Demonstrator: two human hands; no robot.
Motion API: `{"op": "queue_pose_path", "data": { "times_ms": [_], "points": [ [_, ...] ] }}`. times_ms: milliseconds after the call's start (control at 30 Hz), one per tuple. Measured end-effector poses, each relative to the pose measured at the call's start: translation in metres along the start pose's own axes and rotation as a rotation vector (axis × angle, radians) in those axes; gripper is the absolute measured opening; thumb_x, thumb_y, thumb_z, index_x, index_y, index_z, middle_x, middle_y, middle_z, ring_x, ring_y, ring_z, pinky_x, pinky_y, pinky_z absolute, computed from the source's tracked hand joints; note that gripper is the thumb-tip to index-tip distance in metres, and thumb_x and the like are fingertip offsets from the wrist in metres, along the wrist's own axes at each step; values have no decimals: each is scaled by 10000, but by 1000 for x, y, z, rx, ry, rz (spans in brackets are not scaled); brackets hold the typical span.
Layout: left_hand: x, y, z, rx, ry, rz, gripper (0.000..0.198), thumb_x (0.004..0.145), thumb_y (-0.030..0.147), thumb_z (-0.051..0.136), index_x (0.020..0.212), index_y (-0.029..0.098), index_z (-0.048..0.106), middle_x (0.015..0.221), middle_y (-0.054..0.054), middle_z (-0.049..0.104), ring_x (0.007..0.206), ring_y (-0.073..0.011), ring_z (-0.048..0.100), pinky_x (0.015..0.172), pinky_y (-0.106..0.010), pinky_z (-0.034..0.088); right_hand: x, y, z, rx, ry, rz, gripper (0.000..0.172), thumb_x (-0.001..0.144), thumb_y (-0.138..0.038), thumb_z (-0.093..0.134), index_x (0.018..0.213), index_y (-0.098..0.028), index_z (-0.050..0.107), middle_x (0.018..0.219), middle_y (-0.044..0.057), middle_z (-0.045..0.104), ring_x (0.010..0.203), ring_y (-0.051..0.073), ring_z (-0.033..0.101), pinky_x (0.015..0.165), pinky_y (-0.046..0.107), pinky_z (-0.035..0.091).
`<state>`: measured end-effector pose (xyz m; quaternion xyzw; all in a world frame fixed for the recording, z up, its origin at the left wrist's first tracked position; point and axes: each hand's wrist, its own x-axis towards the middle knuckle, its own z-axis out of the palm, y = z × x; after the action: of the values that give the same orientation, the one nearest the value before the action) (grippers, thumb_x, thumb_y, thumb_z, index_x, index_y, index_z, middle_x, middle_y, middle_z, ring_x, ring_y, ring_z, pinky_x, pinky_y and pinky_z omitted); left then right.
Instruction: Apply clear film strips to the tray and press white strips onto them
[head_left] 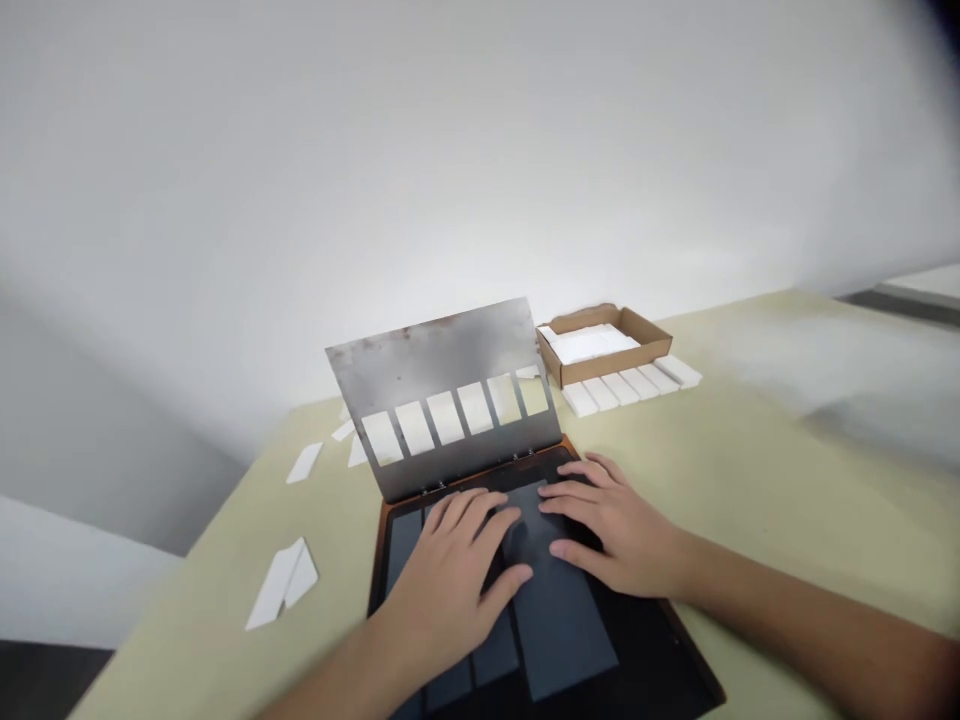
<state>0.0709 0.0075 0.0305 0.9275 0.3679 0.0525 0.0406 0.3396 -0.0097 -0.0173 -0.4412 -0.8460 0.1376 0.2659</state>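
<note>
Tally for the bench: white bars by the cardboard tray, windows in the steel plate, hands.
White bars beside the cardboard tray: 6
Windows in the steel plate: 6
Left hand and right hand: 2
Total: 14

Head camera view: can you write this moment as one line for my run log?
left hand: flat on dark strips | right hand: flat on dark strips | hinged metal plate: raised | cardboard box: holds white pieces

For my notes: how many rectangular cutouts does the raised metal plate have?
6, in one row along the lower edge of the metal plate; none looks hidden.
</note>
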Motion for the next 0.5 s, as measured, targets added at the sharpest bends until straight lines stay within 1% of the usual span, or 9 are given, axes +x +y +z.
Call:
{"op": "queue_pose_path", "data": {
  "times_ms": [67, 100, 167, 233, 300, 367, 500],
  "points": [
    [7, -7, 2, 49, -41, -15, 561, 1012, 469, 637, 1493, 197, 543, 1526, -159, 547, 1414, -393, 475, 1155, -658, 410, 0, -1, 3, 13, 2, 19, 519, 1002, -583, 612, 1407, -265, 671, 1484, 74, 655, 1457, 368, 452, 1272, 661, 159],
    [10, -9, 3, 66, -59, -22, 588, 999, 487, 655, 1498, 193, 546, 1531, -164, 548, 1410, -401, 481, 1150, -672, 408, 0, -2, 4, 22, -17, 20, 582, 996, -615, 606, 1451, -254, 639, 1527, 81, 619, 1479, 372, 433, 1279, 665, 143],
    [14, -13, 3, 79, -89, -36, 596, 969, 510, 699, 1468, 205, 588, 1507, -154, 583, 1393, -411, 502, 1139, -693, 405, 0, -3, 5, 51, -78, 23, 735, 981, -687, 585, 1553, -228, 541, 1608, 97, 533, 1519, 382, 391, 1286, 671, 123],
    [17, -15, 4, 68, -99, -59, 593, 949, 541, 723, 1438, 222, 623, 1485, -138, 611, 1394, -415, 503, 1149, -711, 375, 0, -3, 5, 78, -149, 39, 861, 953, -748, 581, 1618, -217, 449, 1652, 114, 470, 1544, 400, 357, 1282, 692, 115],
    [18, -16, 5, 42, -96, -87, 607, 933, 591, 729, 1424, 245, 641, 1487, -122, 616, 1410, -414, 490, 1170, -716, 338, 0, -1, 4, 91, -186, 65, 896, 929, -773, 596, 1628, -237, 434, 1658, 117, 457, 1553, 412, 343, 1275, 710, 113],
    [18, -17, 7, 16, -95, -117, 612, 917, 620, 737, 1407, 262, 658, 1489, -107, 619, 1419, -409, 485, 1183, -712, 314, 0, 3, 2, 96, -198, 81, 876, 913, -776, 620, 1612, -272, 463, 1654, 109, 465, 1554, 411, 344, 1274, 709, 114],
    [18, -17, 8, -16, -109, -137, 617, 900, 610, 764, 1412, 282, 657, 1482, -89, 622, 1418, -386, 499, 1201, -688, 303, 1, 11, -2, 111, -234, 84, 883, 886, -784, 652, 1611, -319, 458, 1656, 83, 466, 1560, 401, 338, 1275, 713, 78]
  ]
}}
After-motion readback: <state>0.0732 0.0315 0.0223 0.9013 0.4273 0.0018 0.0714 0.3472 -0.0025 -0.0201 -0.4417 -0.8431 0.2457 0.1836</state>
